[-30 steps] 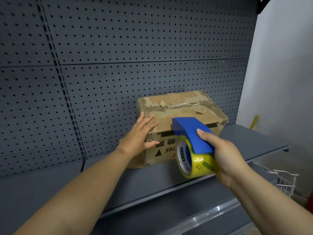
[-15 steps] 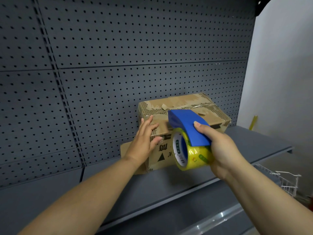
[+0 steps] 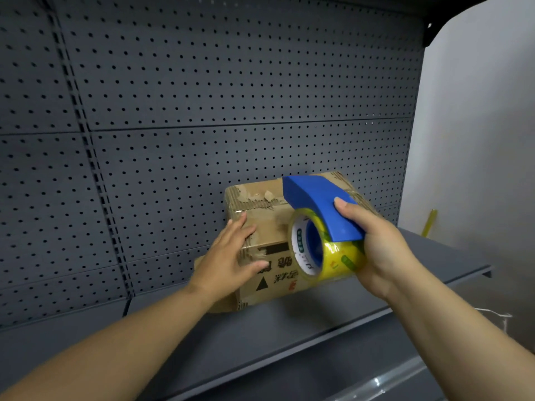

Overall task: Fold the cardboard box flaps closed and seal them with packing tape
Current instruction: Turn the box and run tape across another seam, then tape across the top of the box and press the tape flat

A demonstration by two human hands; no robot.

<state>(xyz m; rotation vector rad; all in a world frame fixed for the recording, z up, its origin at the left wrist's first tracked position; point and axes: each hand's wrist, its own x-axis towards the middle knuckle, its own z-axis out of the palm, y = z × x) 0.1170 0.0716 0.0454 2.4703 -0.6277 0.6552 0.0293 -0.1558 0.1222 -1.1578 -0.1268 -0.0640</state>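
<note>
The cardboard box (image 3: 272,227) sits on a dark grey shelf (image 3: 260,328), pushed back close to the pegboard wall (image 3: 202,82) behind it. Its top is scuffed, with the paper skin torn away in patches along the far left edge. The near side shows black printed characters and a small black triangle, all upside down. Low on the left, a loose flap (image 3: 224,306) sticks out past the box's corner.

The left hand (image 3: 227,256) lies on the box's near left corner. Its fingers are straight and spread across the top, and the thumb reaches down over the printed side. It presses flat and grips nothing.

The right hand (image 3: 385,250) grasps a tape dispenser (image 3: 321,204) with a blue curved cover. The forefinger lies along the cover and the other fingers wrap the far side of the tape roll (image 3: 338,256), which is yellow with a white and green core label. The dispenser is held in front of the box's right half, its blue nose up over the top face. I cannot tell from here whether it touches the cardboard. The two hands are near each other, with a strip of box top showing between them.

To the right, past the shelf's end, stands a pale wall (image 3: 477,140), and a thin yellow stick (image 3: 428,224) leans against it.
</note>
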